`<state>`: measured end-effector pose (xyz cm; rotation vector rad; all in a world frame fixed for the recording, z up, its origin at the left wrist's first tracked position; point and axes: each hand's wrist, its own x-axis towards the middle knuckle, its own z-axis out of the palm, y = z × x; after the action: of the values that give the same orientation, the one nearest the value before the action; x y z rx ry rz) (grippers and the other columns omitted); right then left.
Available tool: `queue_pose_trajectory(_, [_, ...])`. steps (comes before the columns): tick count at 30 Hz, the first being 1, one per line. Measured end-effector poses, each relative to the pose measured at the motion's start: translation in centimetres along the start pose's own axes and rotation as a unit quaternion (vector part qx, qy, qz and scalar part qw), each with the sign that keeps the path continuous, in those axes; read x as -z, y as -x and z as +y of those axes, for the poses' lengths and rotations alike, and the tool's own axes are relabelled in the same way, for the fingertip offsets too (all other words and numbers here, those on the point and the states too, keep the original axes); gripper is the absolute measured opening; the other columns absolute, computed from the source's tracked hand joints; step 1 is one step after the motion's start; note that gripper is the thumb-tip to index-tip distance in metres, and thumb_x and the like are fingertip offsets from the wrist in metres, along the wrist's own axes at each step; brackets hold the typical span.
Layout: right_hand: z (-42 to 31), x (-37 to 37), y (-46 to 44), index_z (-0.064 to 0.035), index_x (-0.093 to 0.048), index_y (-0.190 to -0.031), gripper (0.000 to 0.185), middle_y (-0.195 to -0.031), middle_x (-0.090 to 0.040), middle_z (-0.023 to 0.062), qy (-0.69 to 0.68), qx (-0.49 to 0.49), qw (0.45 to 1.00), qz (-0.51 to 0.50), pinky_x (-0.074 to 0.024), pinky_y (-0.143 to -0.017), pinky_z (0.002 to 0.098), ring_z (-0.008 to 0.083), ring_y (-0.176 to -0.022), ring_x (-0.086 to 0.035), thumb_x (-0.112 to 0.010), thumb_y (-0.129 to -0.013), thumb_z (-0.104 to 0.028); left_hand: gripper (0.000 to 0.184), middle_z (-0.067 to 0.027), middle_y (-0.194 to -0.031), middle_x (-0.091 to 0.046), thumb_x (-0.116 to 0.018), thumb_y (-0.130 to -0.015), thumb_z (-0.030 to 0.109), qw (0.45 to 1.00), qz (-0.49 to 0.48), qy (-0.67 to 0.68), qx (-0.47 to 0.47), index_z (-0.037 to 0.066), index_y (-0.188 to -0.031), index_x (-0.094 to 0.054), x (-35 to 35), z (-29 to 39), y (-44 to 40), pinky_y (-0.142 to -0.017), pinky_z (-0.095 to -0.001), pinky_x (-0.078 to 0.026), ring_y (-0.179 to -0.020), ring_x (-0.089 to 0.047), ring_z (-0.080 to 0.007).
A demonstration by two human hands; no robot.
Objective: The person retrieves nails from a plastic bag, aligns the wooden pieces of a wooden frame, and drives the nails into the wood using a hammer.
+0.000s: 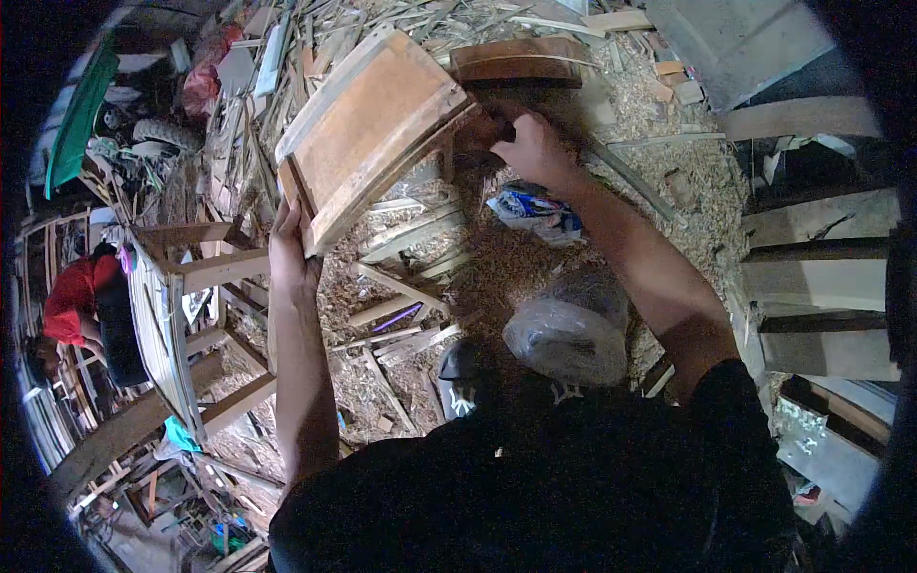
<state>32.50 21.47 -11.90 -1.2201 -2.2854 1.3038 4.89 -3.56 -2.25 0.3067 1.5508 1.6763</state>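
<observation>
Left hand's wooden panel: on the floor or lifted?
Lifted, at least its near corner: the left hand holds the wooden panel there. Whether its far edge touches anything, cannot tell.

Woodworking shop: wood shavings [712, 196] underfoot, scrap strips [435, 27] heaped, bare wooden frame [227, 271] nearby

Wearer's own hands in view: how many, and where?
2: left hand at the lower-left end of the wooden piece; right hand by its right end, some fingers lost in shadow.
</observation>
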Motion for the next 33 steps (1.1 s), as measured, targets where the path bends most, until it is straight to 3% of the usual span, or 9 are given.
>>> queue_pose_trajectory(3, [1.2,-0.6,0.0,0.0034,-0.066,-0.119,0.048,-0.104,-0.069,0.0306,0.009,0.061,0.997,0.047,-0.0544,-0.088,0.0481,0.0438,-0.099,-0.069,-0.076,-0.078,-0.020,0.052,-0.0126,-0.145,-0.056,-0.050,-0.104,0.014,0.999,0.020,-0.024,-0.013,0.004,-0.154,-0.039,-1.2,0.1,1.1,-0.107,-0.0400,-0.048,-0.129,-0.057,-0.0243])
queue_pose_trajectory(10, [1.0,-0.2,0.6,0.0016,-0.070,-0.113,0.042,-0.100,-0.070,0.0302,0.025,0.023,0.999,0.004,-0.0546,-0.086,0.0496,0.0440,-0.096,-0.069,-0.076,-0.079,-0.023,0.048,-0.0127,-0.142,-0.058,-0.047,-0.105,0.013,0.999,0.043,-0.006,-0.015,0.005,-0.152,-0.041,-1.8,-0.1,1.2,-0.104,-0.0396,-0.051,-0.127,-0.059,-0.0235])
queue_pose_trajectory(13, [1.7,-0.9,0.6,0.0067,-0.069,-0.090,0.039,-0.090,-0.069,0.0283,0.024,0.093,0.992,0.084,-0.0556,-0.081,0.0501,0.0459,-0.087,-0.068,-0.079,-0.076,-0.028,0.049,-0.0121,-0.144,-0.056,-0.047,-0.106,0.017,0.997,0.061,-0.048,-0.008,0.004,-0.153,-0.041,-2.7,0.2,2.0,-0.105,-0.0389,-0.049,-0.129,-0.058,-0.0247])
queue_pose_trajectory(19, [2.3,-0.7,-0.1,0.0016,-0.068,-0.114,0.050,-0.099,-0.071,0.0273,0.059,0.034,0.997,-0.038,-0.0556,-0.086,0.0494,0.0440,-0.093,-0.069,-0.079,-0.077,-0.029,0.054,-0.0126,-0.146,-0.054,-0.048,-0.105,0.014,0.999,0.039,-0.008,-0.021,0.005,-0.157,-0.033,-1.2,-1.1,1.7,-0.107,-0.0426,-0.048,-0.131,-0.056,-0.0256])
queue_pose_trajectory(21, [2.2,-0.4,0.5,-0.0051,-0.064,-0.127,0.055,-0.107,-0.070,0.0260,-0.034,0.195,0.977,0.076,-0.0558,-0.088,0.0475,0.0420,-0.096,-0.069,-0.078,-0.078,-0.028,0.056,-0.0129,-0.148,-0.052,-0.048,-0.105,0.014,0.998,0.048,-0.020,-0.028,0.005,-0.157,-0.032,-1.6,-1.3,1.8,-0.108,-0.0434,-0.048,-0.132,-0.055,-0.0266])
queue_pose_trajectory(24, [1.7,0.3,0.7,-0.0108,-0.057,-0.141,0.059,-0.119,-0.069,0.0238,0.033,0.069,0.996,-0.039,-0.0531,-0.097,0.0442,0.0387,-0.108,-0.068,-0.070,-0.084,-0.018,0.060,-0.0140,-0.153,-0.047,-0.049,-0.104,0.013,0.998,0.051,-0.026,-0.030,0.006,-0.159,-0.028,-2.2,-1.5,2.5,-0.109,-0.0450,-0.047,-0.136,-0.052,-0.0293])
queue_pose_trajectory(27, [2.6,-1.0,0.7,-0.0163,-0.056,-0.144,0.060,-0.127,-0.067,0.0198,-0.047,0.164,0.984,0.054,-0.0501,-0.104,0.0425,0.0365,-0.117,-0.065,-0.068,-0.085,-0.013,0.061,-0.0154,-0.154,-0.045,-0.049,-0.104,0.015,0.996,0.070,-0.035,-0.049,0.008,-0.160,-0.027,-2.4,-1.9,2.7,-0.110,-0.0452,-0.046,-0.137,-0.051,-0.0304])
queue_pose_trajectory(31, [3.0,-1.2,0.5,-0.0165,-0.057,-0.142,0.060,-0.133,-0.065,0.0165,-0.081,0.103,0.991,-0.010,-0.0473,-0.109,0.0418,0.0346,-0.124,-0.062,-0.068,-0.083,-0.009,0.061,-0.0149,-0.155,-0.044,-0.050,-0.104,0.016,0.993,0.082,-0.065,-0.058,0.009,-0.160,-0.028,-2.9,-1.9,2.7,-0.110,-0.0451,-0.047,-0.137,-0.051,-0.0304])
queue_pose_trajectory(33, [3.0,-1.1,0.4,-0.0128,-0.060,-0.139,0.058,-0.135,-0.064,0.0160,-0.063,0.174,0.982,0.028,-0.0471,-0.109,0.0418,0.0347,-0.125,-0.061,-0.068,-0.082,-0.007,0.062,-0.0147,-0.156,-0.044,-0.051,-0.103,0.017,0.995,0.054,-0.056,-0.068,0.009,-0.160,-0.028,-2.3,-2.2,2.6,-0.109,-0.0451,-0.048,-0.137,-0.051,-0.0304])
